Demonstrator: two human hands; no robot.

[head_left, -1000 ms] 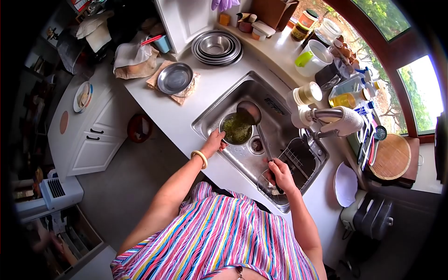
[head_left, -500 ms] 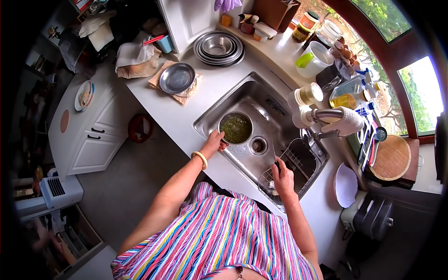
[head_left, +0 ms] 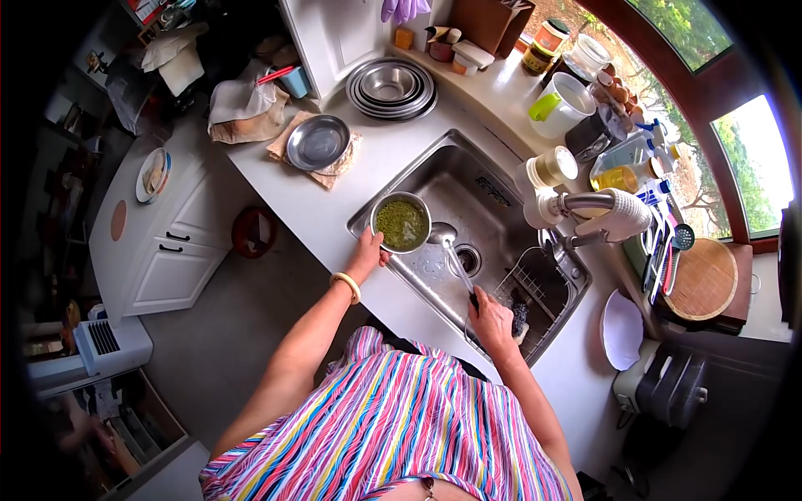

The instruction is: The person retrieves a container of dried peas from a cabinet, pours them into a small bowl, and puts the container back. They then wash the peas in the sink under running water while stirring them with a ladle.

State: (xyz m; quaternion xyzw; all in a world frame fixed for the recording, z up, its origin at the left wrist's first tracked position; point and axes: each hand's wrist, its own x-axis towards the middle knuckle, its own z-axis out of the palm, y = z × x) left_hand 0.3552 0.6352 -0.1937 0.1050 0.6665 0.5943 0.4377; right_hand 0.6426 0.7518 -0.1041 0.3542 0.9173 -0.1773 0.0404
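Observation:
A round metal bowl [head_left: 401, 222] with green contents is held at its near rim by my left hand [head_left: 367, 255], over the left end of the steel sink [head_left: 476, 179]. My right hand [head_left: 493, 321] is closed round the dark handle of a metal ladle [head_left: 446, 239]. The ladle's head is low in the sink, just right of the bowl. Beside it is the drain [head_left: 467, 260]. A wire rack [head_left: 535, 288] stands in the right part of the sink, with a dark scrubber [head_left: 520, 316] near my right hand.
Left of the sink, a metal plate [head_left: 317, 142] lies on a folded cloth [head_left: 344, 169]. Nested metal bowls [head_left: 389, 83] stand behind. The faucet [head_left: 585, 204], bottles [head_left: 626, 178] and a pitcher [head_left: 561, 104] line the window side. A white dish [head_left: 621, 330] is at right.
The bowl in my left hand has moved up and left. The ladle has come out of the bowl, and its head now shows beside it, with my right hand lower and further left.

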